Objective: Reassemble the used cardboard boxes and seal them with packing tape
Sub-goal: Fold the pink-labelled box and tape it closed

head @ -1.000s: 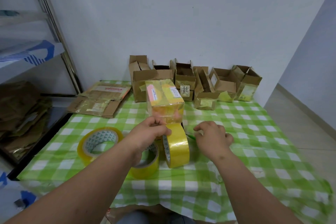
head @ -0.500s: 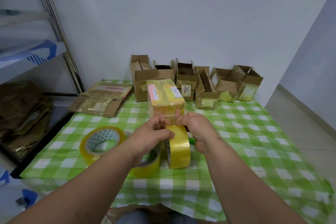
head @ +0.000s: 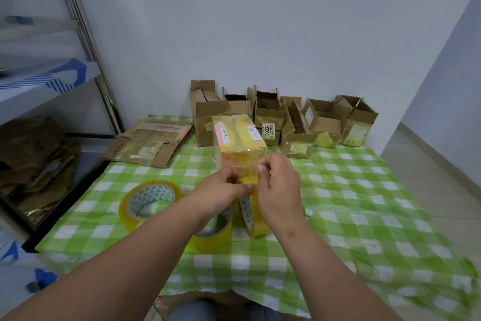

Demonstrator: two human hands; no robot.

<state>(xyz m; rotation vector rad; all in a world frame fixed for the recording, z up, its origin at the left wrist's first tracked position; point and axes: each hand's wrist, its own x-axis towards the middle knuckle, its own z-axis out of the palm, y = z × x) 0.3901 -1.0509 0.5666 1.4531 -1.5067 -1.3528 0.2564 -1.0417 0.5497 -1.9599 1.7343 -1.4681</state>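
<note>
Step in hand, by my reading: freeing the tape end on the upright tape roll [head: 251, 212]. Left hand [head: 221, 190] grips the roll's top; right hand [head: 279, 188] pinches at what seems the tape's loose end. Best to steady the roll and peel slowly, evenly, to avoid splitting. Taped box [head: 238, 138] stands just behind on the checked tablecloth [head: 364, 203], glossy yellow, labels showing.

The hands [head: 260, 188] hide most of the upright tape roll [head: 256, 219] (its loose end too blurred to tell).
</note>
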